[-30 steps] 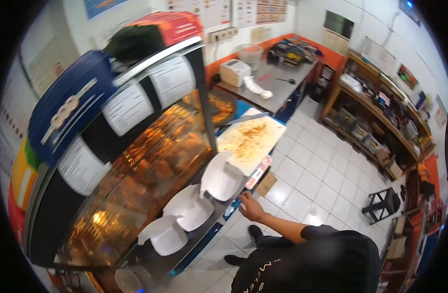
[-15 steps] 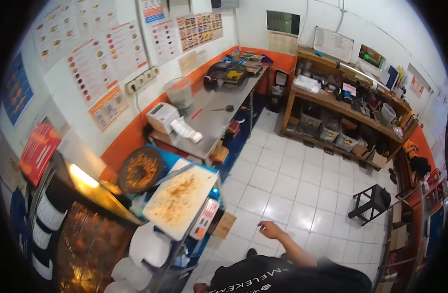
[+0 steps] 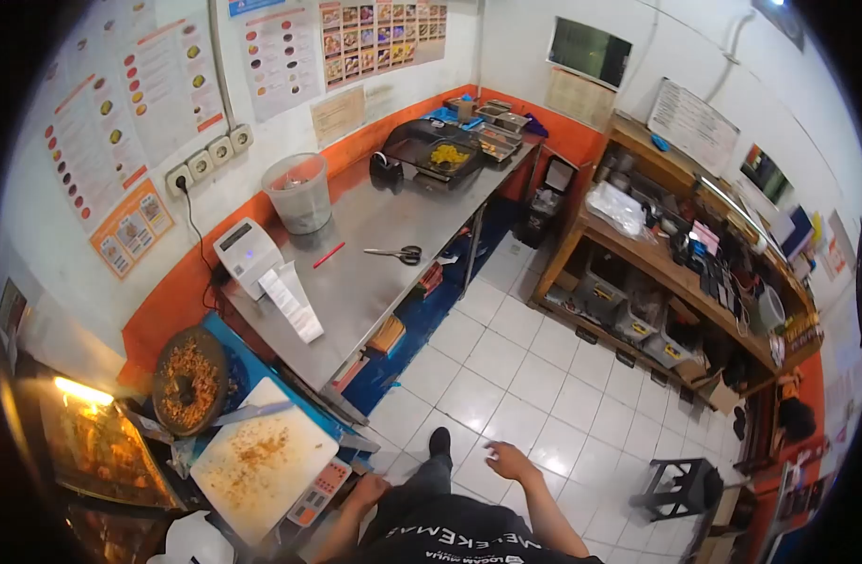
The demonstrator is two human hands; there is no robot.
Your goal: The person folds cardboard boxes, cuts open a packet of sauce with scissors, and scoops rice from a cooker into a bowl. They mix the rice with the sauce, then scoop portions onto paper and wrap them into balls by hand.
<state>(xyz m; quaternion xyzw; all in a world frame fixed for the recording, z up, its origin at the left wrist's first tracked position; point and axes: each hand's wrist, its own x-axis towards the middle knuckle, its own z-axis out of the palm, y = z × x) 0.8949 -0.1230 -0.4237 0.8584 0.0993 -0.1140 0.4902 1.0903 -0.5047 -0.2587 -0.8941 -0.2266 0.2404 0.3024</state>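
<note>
My left hand [image 3: 368, 491] hangs beside my hip, near the scale [image 3: 319, 493]; its fingers are mostly hidden from above. My right hand [image 3: 511, 461] is out over the floor with its fingers loosely apart and nothing in it. To the left, a white cutting board [image 3: 290, 446] carries brown crumbs, and a knife [image 3: 243, 416] lies along its far edge. Beside the board stands a dark stone mortar [image 3: 215, 395] with reddish-brown chopped food in it and a pestle head on top.
A steel table [image 3: 356, 273] holds a receipt printer [image 3: 248, 254] with a paper strip, a red pen [image 3: 329, 255], scissors [image 3: 398, 252], a clear bucket [image 3: 299, 197] and a black pan [image 3: 407, 150]. Wooden shelves [image 3: 567, 254] stand ahead. A black stool [image 3: 680, 487] is at right; a lit display case [image 3: 102, 451] at left.
My view has moved forward and turned left, bringing the steel table closer. My left hand has come more fully into view, and one foot is now stepped forward.
</note>
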